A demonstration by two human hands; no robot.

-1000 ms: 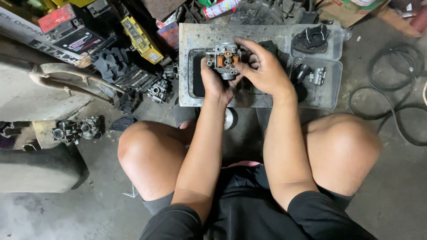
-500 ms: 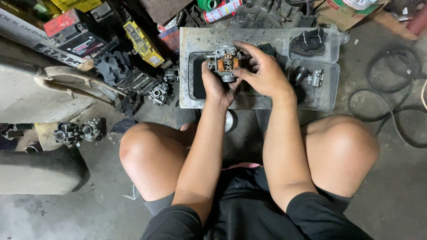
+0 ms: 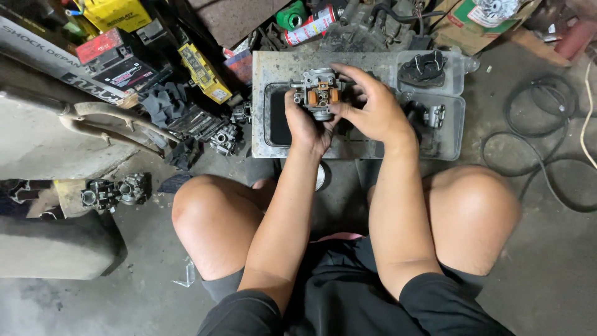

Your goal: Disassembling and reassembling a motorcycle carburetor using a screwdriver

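Left hand (image 3: 305, 124) grips a carburettor (image 3: 319, 93) upright over a metal tray (image 3: 264, 68), steadying it while right hand (image 3: 373, 109) fingertips pinch its side.

Grey concrete floor (image 3: 547, 274), stained and dusty. Black cable (image 3: 541, 134) coils at right; batteries (image 3: 118, 59) and spare parts (image 3: 186, 118) crowd the upper left.

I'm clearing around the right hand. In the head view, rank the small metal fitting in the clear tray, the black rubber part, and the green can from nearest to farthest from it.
From the right hand:
1. Small metal fitting, just right of it in the clear plastic tray.
2. Black rubber part, up and right, in the tray's upper compartment.
3. Green can, up and left, beyond the tray.
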